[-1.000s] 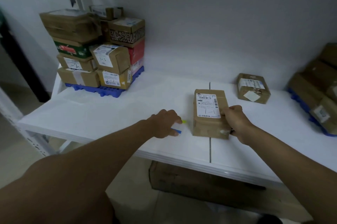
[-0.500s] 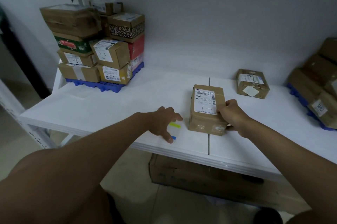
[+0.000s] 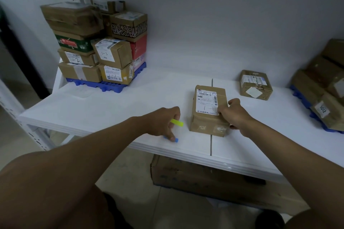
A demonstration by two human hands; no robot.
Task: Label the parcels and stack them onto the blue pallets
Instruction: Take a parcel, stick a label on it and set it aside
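A brown parcel (image 3: 206,118) with a white shipping label marked "1-1" lies near the front edge of the white table (image 3: 115,102). My right hand (image 3: 233,115) grips its right side, thumb on the label. My left hand (image 3: 163,124) is just left of the parcel, its fingers curled round a white sticker sheet with a yellow strip (image 3: 176,122) and a blue strip (image 3: 174,139) showing. A blue pallet (image 3: 104,84) at the back left carries several stacked labelled parcels (image 3: 111,53). Another blue pallet (image 3: 301,98) at the right edge holds more parcels (image 3: 322,87).
A second loose brown parcel (image 3: 256,84) lies at the back, right of the seam between the two table tops. A large cardboard box (image 3: 204,174) sits on the floor under the table. A white wall stands behind the table.
My left hand has lifted the sticker sheet slightly, so the yellow strip now sticks out beside the fingers. My right hand has shifted further onto the parcel's label. The parcel has stayed put.
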